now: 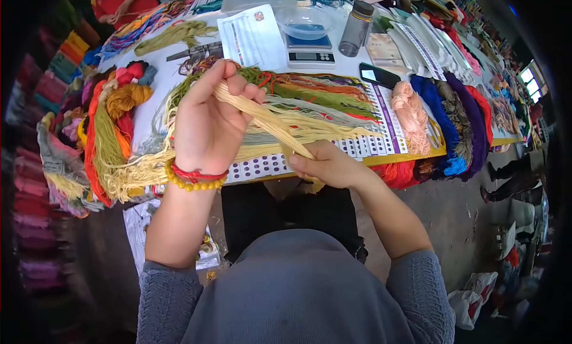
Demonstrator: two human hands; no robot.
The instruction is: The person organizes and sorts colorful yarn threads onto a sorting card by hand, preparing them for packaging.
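Note:
A pale yellow skein of thread (265, 118) is stretched slantwise between my two hands above the table's near edge. My left hand (211, 114), palm turned up, has its fingers curled round the upper end. Lower and to the right, my right hand (328, 165) grips the other end between thumb and fingers. Beneath them lie rows of threads in green, orange, grey and cream (322, 102), fanning towards a white card with punched holes (387, 118). Loose cream threads (143, 171) trail over the edge near my left wrist.
Behind the threads are a printed sheet (253, 37), a digital scale (311, 56) bearing a clear bowl (305, 22), a dark bottle (356, 29) and a phone (379, 75). Coloured skeins (128, 99) heap at left; a peach skein (410, 114) lies right. A person in red (122, 4) stands across the table.

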